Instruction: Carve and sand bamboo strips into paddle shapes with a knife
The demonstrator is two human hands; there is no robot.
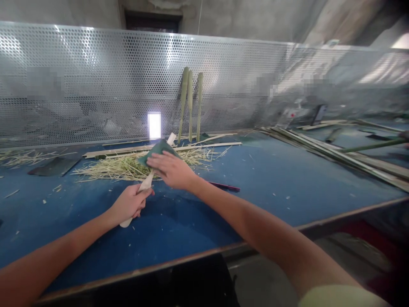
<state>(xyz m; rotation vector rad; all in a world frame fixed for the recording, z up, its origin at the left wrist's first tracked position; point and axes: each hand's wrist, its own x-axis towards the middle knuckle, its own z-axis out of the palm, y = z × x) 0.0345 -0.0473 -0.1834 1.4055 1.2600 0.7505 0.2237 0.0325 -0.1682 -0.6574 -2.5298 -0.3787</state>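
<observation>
Head view: left hand (129, 204) grips bamboo strip (146, 182), right hand (171, 169) presses green pad (158, 152) atop.

no legible txt | white label (290, 113) far rt: too blurred

A dark green scouring pad (159, 152) contrasts with a pale cream wooden strip (147, 181). At twelve o'clock from the pad, a silver perforated metal screen (143, 76) shows a dotted pattern of round holes behind three yellow-green bamboo stalks (191, 102). Straw-yellow shavings (128, 168) speckle a bright blue tabletop (271, 183); a thin dark red rod (223, 186) lies at four o'clock.
</observation>
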